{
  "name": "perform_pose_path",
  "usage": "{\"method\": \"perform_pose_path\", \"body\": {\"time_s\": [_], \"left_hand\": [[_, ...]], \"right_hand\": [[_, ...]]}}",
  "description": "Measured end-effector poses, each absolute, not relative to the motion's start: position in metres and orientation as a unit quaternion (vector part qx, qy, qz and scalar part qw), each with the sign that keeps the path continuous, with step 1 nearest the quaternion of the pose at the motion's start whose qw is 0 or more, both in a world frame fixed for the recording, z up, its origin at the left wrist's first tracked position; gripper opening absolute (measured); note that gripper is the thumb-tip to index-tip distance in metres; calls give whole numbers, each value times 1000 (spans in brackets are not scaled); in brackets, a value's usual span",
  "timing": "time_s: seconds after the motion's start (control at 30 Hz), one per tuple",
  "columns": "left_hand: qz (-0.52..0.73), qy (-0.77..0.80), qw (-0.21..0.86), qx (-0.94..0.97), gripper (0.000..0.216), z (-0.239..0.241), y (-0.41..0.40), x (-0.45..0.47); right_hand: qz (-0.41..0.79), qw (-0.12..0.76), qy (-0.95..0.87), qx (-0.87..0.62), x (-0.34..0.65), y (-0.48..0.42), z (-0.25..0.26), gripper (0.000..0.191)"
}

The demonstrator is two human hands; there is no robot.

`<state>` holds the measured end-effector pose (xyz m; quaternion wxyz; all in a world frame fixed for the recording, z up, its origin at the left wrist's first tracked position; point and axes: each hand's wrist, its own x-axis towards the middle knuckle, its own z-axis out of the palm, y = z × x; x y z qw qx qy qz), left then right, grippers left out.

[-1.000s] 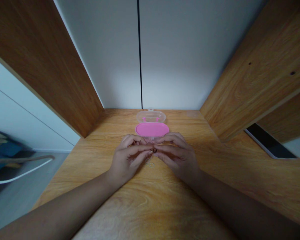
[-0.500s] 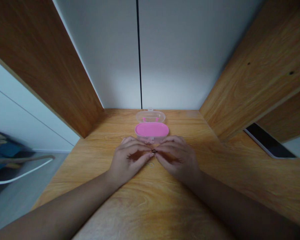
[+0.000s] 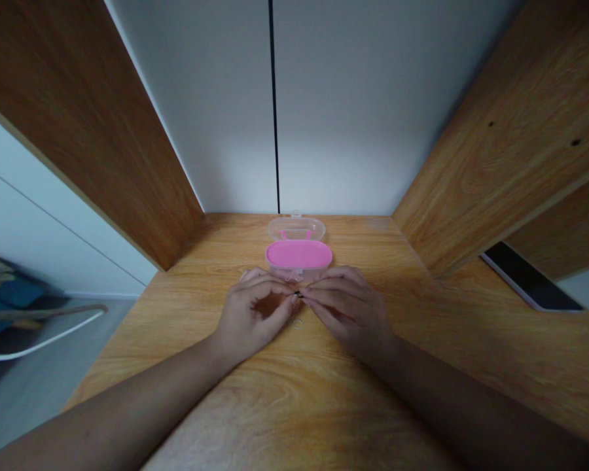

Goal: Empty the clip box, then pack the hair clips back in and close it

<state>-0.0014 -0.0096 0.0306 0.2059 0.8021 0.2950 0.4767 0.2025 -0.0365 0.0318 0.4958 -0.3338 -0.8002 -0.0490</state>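
Observation:
My left hand (image 3: 252, 306) is closed, thumb and forefinger pinching a small dark piece (image 3: 298, 294) whose exact kind I cannot make out. From the other side, the fingertips of my right hand (image 3: 348, 304) close on the same piece, so the two hands nearly meet. Below the piece, a thin reddish strand, perhaps a chain, shows near a small pale ring (image 3: 298, 324) at the wooden surface. Just beyond my fingers stands an oval clear plastic box (image 3: 299, 273) with a pink top surface (image 3: 298, 254). Its clear lid (image 3: 297, 229) is tipped back behind it.
The wooden tabletop (image 3: 275, 405) runs between wooden side panels, against a pale back wall (image 3: 216, 118). A dark-screened phone or tablet (image 3: 533, 278) lies at the right. On the left, past the table edge, a white curved tube (image 3: 44, 350) shows above the floor.
My fingertips have shifted slightly left and turned the small dark piece. The reddish strand beneath it now shows. The box and ring stay in place.

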Motion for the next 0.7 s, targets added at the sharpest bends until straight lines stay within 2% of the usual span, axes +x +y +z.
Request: {"method": "perform_pose_path", "body": {"time_s": [0.7], "left_hand": [[455, 264, 313, 791, 13, 33, -13, -4]], "right_hand": [[-66, 484, -819, -301, 206, -40, 34, 20]]}}
